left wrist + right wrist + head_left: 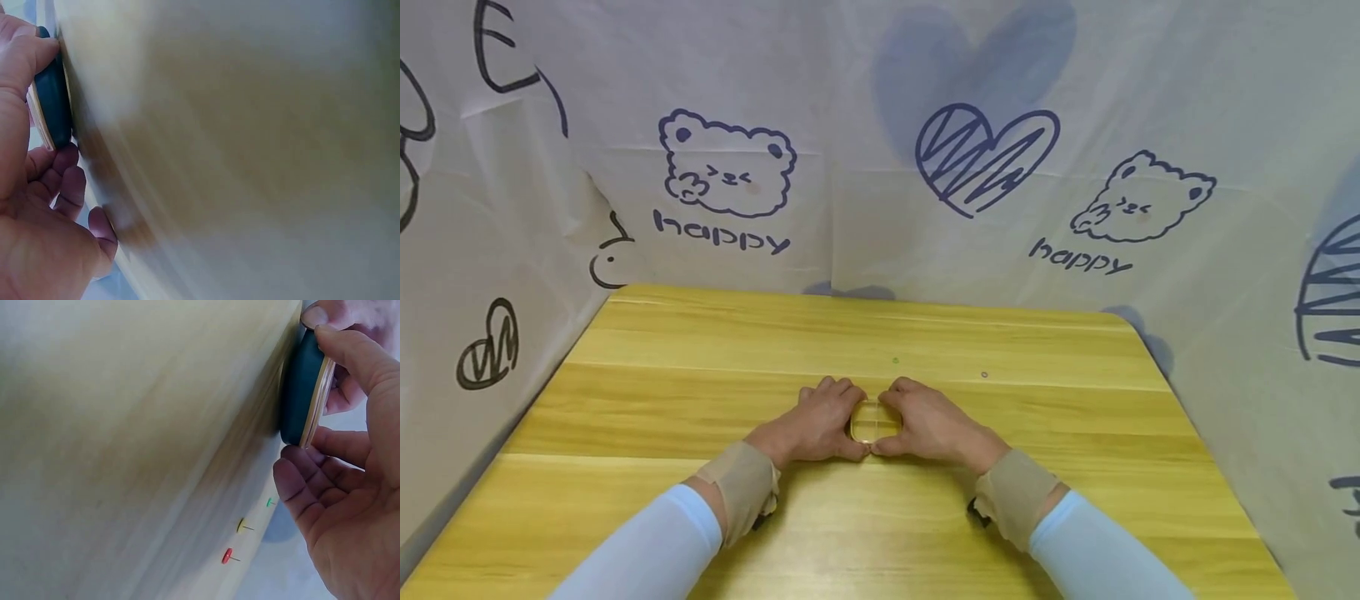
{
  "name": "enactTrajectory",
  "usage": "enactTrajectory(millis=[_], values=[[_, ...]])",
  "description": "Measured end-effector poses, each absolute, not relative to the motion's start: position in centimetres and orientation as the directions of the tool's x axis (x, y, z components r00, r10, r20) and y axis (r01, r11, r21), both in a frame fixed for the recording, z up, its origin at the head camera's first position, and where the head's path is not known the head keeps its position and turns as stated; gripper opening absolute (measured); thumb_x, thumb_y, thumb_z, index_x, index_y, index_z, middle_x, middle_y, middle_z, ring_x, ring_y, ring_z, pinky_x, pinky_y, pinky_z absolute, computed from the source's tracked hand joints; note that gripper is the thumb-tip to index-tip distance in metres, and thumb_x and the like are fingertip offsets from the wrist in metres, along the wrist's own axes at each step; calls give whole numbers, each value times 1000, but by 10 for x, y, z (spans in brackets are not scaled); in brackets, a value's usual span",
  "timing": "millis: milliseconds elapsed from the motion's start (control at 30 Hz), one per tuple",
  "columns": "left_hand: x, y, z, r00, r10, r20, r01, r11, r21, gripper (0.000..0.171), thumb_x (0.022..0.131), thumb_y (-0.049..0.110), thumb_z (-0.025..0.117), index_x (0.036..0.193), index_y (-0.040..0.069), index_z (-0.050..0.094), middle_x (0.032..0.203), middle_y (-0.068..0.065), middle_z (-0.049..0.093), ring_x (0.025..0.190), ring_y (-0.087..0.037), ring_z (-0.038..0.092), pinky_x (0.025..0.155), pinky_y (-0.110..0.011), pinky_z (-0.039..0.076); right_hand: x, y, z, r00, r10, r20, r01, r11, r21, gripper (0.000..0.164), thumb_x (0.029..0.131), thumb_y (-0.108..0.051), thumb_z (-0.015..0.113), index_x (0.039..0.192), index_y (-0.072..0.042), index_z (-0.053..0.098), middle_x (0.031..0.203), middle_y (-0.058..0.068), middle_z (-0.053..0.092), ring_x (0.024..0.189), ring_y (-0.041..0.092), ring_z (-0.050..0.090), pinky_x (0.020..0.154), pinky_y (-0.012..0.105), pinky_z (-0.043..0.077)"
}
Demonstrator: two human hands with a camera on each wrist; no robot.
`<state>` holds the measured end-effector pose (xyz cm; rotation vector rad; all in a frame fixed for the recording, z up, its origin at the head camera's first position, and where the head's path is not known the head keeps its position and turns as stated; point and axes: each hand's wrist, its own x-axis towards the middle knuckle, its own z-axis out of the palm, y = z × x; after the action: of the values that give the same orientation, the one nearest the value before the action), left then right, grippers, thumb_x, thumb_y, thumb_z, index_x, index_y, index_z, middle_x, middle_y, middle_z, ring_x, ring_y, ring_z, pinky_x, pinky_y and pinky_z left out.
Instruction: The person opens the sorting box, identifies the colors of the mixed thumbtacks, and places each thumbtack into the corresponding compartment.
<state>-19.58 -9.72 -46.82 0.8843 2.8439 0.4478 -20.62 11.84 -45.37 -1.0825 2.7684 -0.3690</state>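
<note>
Between both hands, a small rounded box (867, 422) rests on the wooden table. Its body looks dark teal in the left wrist view (55, 103), with a pale gold-edged top. The left hand (822, 423) grips its left side, thumb at the near edge and fingers at the far edge. From the other side, the right hand (931, 423) pinches the box (302, 390) between thumb and fingers. Both thumb tips are close together at the near edge. The other fingers are bent beside the box. What lies inside cannot be made out.
Thumbtacks lie past the right hand on the table (880, 533): a red thumbtack (227, 555), a yellow thumbtack (241, 525) and a green thumbtack (269, 502). A white cloth (865, 200) with drawings hangs behind the table and along its sides.
</note>
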Motion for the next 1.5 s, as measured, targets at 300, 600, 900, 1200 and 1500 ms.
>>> enactTrajectory(millis=[300, 600, 900, 1200, 1500], values=[[-201, -97, -465, -805, 589, -77, 546, 784, 295, 72, 76, 60, 68, 126, 11, 51, 115, -2, 53, 101, -22, 45, 74, -43, 38, -208, 114, -450, -716, -693, -86, -662, 712, -234, 72, 83, -60, 63, 127, -3, 56, 116, 5, 55, 93, 15, 54, 85, 34, 50], [-200, -95, -462, -803, 585, -117, 532, 791, 302, 71, 76, 53, 71, 129, 9, 50, 119, -4, 53, 105, -23, 44, 78, -49, 40, -208, 113, -448, -725, -678, -125, -639, 729, -245, 69, 86, -60, 59, 126, -4, 58, 113, 5, 56, 89, 15, 54, 82, 34, 50], [-200, -97, -463, -818, 559, -134, 485, 797, 360, 72, 74, 53, 74, 127, 10, 51, 115, -2, 54, 102, -23, 43, 81, -47, 37, -210, 115, -448, -738, -660, -138, -598, 735, -319, 75, 85, -62, 60, 133, -5, 55, 118, 4, 55, 95, 15, 54, 87, 35, 49], [-200, -99, -464, -844, 513, -158, 386, 785, 485, 72, 70, 53, 80, 124, 14, 54, 110, 1, 55, 97, -21, 42, 87, -47, 32, -208, 121, -454, -746, -656, -109, -584, 725, -365, 78, 82, -66, 61, 136, -10, 52, 120, 1, 54, 91, 11, 52, 77, 30, 48], [-197, -100, -464, -847, 515, -132, 386, 766, 513, 72, 71, 53, 79, 124, 12, 53, 109, 0, 56, 99, -23, 43, 88, -49, 32, -203, 130, -453, -746, -658, -98, -580, 716, -390, 81, 77, -57, 73, 139, -10, 49, 129, 3, 52, 106, 14, 52, 90, 37, 48]])
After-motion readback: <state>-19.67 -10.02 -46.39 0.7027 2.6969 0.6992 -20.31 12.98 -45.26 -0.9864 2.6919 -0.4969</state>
